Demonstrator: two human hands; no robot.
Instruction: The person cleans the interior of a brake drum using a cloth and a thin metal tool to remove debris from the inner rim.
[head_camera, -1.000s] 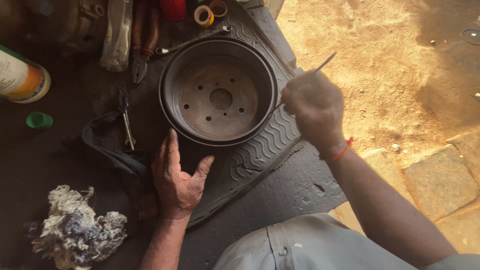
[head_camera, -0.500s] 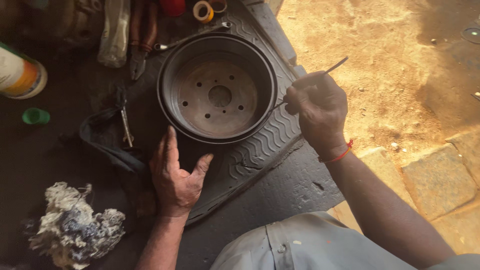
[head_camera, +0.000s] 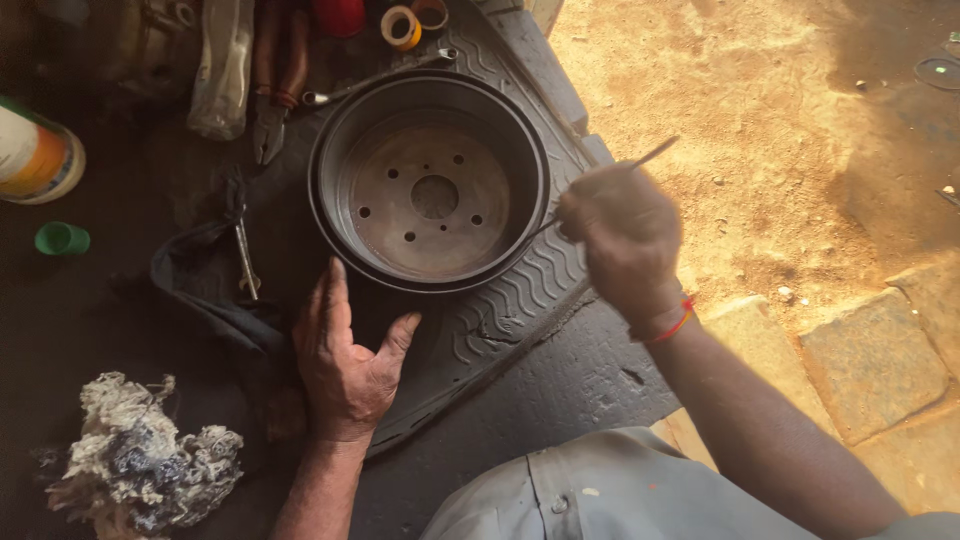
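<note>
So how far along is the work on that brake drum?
Done: the brake drum lies open side up on the ribbed rubber mat, its inner wall looking dark and wet. In hand: the right hand holds a thin brush with its tip at the drum's right rim, while the left hand rests flat on the mat beside it. Left: the rusty hub face looks untouched.

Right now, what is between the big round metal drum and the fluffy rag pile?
In the head view, the left hand and a dark cloth lie between the drum and the rag pile.

brake drum (head_camera: 430, 180) on ribbed mat (head_camera: 520, 290), pliers (head_camera: 272, 90) probably left of it
</note>
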